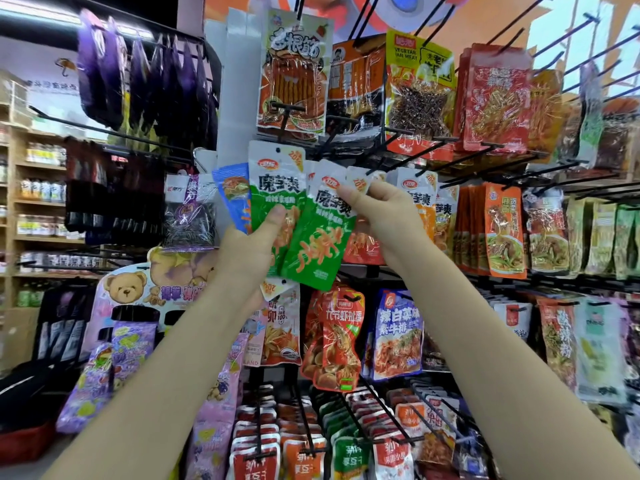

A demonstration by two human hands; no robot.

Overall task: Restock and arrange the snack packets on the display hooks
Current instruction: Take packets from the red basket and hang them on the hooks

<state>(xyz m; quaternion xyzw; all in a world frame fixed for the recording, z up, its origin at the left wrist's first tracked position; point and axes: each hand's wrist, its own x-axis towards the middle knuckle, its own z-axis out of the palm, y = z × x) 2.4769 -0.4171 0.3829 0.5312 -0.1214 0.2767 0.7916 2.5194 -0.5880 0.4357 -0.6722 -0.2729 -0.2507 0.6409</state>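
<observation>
Left hand (247,251) grips a fan of green-and-white plastic snack packets (277,199); right hand (377,216) pinches one tilted packet's top. Black wire hook (377,169) apparently not yet threaded; restocking mid-way.

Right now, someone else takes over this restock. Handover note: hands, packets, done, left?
Left hand: grips a fanned stack of packets, an upright green-and-white snack packet in front and a blue packet behind.
Right hand: pinches the white top of a tilted green-and-white packet, raised towards the black wire display hooks.
Done: neighbouring hooks already carry orange packets and others.
Left: thread the tilted packet's hole onto a hook, then hang the ones in the left hand. Which hook is meant cannot be told.
</observation>
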